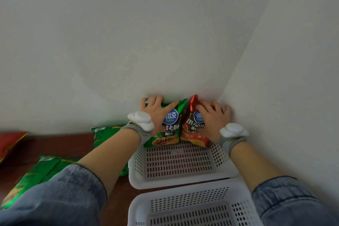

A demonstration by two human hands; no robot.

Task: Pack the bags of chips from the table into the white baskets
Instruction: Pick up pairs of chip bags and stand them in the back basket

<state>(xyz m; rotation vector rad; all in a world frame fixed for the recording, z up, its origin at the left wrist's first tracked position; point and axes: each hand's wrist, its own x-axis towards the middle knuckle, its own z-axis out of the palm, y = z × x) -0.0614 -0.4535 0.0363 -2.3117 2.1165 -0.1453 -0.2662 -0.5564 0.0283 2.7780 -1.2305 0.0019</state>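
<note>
A dark reddish-brown desk [60, 145] stands in a corner where two plain white walls [128, 33] meet; the corner line runs up to the right above the hands. Two white perforated baskets sit at the desk's right end, against the right-hand wall. The far basket [183, 180] holds two bags standing upright at its back, leaning on the rear wall: a green bag [169, 130] on the left and a red bag [192, 134] just beside it on the right, touching. The rest of its floor is bare. The near basket [183, 198] lies just in front, its rim touching the far one.

The left hand [156, 113] lies flat on the green bag's face, fingers spread, tips over its top edge against the wall. The right hand [212, 115] presses the red bag likewise, fingers spread across its upper part. Neither hand is closed round a bag. Each wrist bears a grey strap with a white device; denim sleeves are pushed up the forearms.

On the desk to the left lie more green bags [104, 134], one partly under the left sleeve, and a red one [11, 141] at the far left edge.
</note>
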